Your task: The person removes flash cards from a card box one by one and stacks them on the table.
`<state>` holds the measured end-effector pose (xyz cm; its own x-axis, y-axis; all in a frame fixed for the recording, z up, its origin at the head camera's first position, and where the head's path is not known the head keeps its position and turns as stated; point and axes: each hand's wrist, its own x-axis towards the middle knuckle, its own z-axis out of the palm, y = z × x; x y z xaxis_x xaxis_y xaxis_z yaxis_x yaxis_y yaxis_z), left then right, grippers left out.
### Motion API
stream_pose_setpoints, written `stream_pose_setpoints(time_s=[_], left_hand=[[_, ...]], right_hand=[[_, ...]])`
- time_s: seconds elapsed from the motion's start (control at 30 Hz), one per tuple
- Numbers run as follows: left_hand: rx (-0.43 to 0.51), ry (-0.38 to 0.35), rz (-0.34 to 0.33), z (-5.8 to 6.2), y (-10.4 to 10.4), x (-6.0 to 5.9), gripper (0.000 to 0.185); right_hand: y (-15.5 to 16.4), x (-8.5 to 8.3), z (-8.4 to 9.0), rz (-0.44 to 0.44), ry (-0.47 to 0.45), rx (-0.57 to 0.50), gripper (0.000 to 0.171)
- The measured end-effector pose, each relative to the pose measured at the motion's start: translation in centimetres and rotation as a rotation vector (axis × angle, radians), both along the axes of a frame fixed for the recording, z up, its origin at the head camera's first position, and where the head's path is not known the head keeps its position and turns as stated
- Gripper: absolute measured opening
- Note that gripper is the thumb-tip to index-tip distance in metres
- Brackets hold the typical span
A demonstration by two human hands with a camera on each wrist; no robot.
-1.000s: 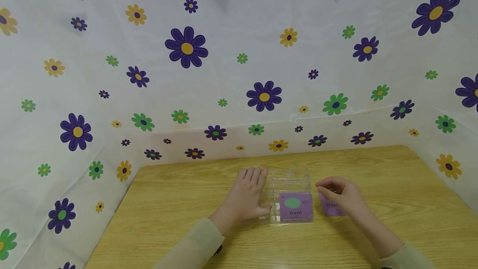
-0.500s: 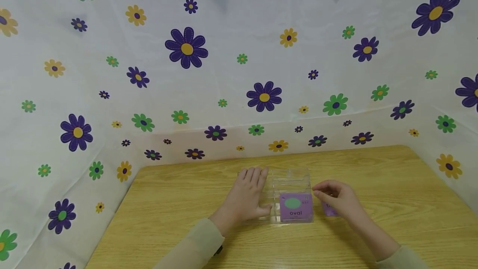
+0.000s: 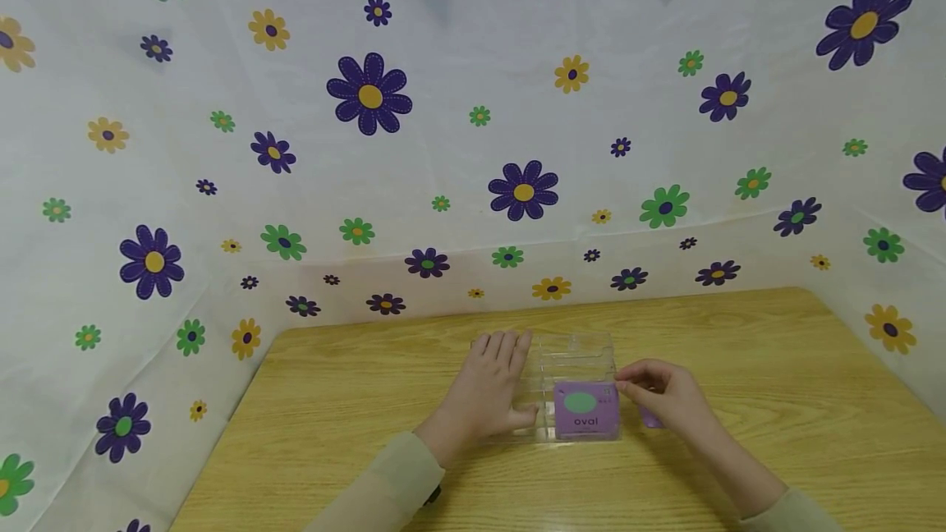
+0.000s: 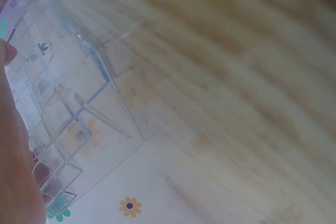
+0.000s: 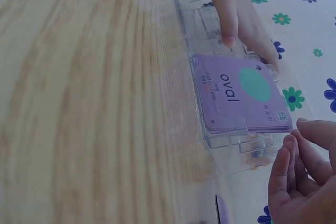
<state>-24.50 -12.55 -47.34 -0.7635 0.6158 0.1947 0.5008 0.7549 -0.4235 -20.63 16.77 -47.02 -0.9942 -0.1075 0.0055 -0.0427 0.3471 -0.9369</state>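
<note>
A clear tiered plastic card holder (image 3: 576, 368) stands on the table, with a stack of purple cards in its front right pocket. The top card (image 3: 586, 417) reads "oval" under a green oval. My left hand (image 3: 491, 380) rests over the holder's left half, fingers straight and thumb apart. With thumb and index fingertips, my right hand (image 3: 668, 392) pinches the upper right corner of the oval card (image 5: 236, 95); its other fingers curl below. Partly hidden behind that hand, another purple card (image 3: 652, 419) lies on the table to the right.
The wood-grain table (image 3: 332, 401) reaches back to a white flowered cloth (image 3: 443, 154) that hangs behind and on both sides. Through the holder's clear tiers (image 4: 79, 114), the left wrist view shows the cloth's flowers.
My right hand has moved left and slightly down, from over the triangle card to the corner of the oval card. My left hand and the holder have stayed in place.
</note>
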Motion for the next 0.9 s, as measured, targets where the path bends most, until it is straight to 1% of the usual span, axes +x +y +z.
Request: stream_pose_setpoints(time_s=[0.27,0.37,0.9], left_hand=[[0.007,-0.001,-0.006,0.04,-0.02,0.02,0.107],[0.002,-0.003,-0.004,0.08,-0.01,0.04,0.107],[0.019,-0.001,-0.009,-0.10,-0.07,-0.01,0.107]], right_hand=[[-0.17,0.05,-0.06,0.023,-0.051,-0.069,0.025],[-0.17,-0.03,-0.22,0.025,-0.058,-0.068,0.024],[-0.32,-0.22,-0.46,0.018,-0.026,-0.064,0.021]])
